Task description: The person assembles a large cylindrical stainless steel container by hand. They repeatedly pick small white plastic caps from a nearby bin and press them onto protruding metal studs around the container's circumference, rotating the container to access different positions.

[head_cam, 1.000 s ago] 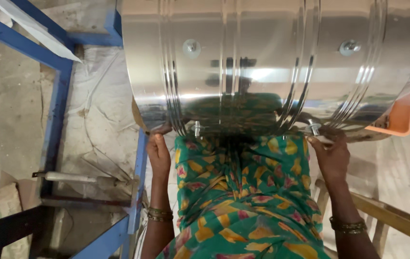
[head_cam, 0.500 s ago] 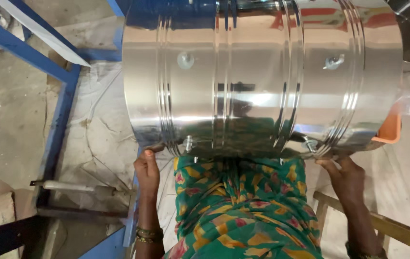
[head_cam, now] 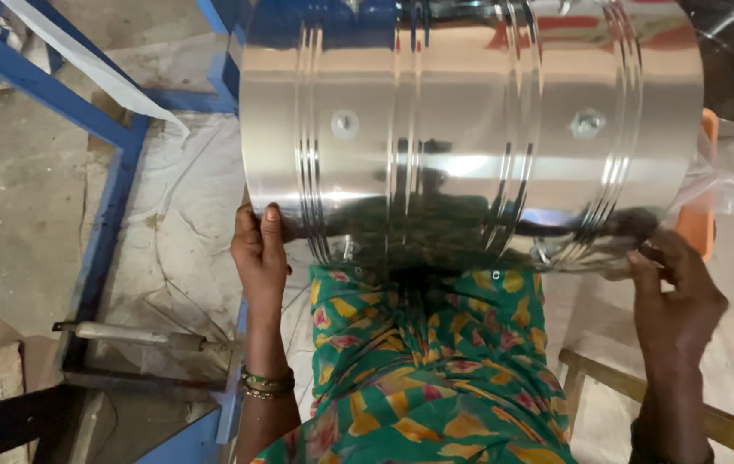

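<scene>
- While both hands grip it, the shiny steel drum (head_cam: 470, 129) lies on its side, held between them, above a green patterned dress (head_cam: 418, 369).
- Left hand (head_cam: 259, 249) clasps the drum's left rim, thumb up on the metal.
- Right hand (head_cam: 672, 296) holds the lower right rim.
- Blue metal frame (head_cam: 105, 215) stands left of the left hand.
- Orange tray (head_cam: 697, 223) sits just above the right hand.
</scene>
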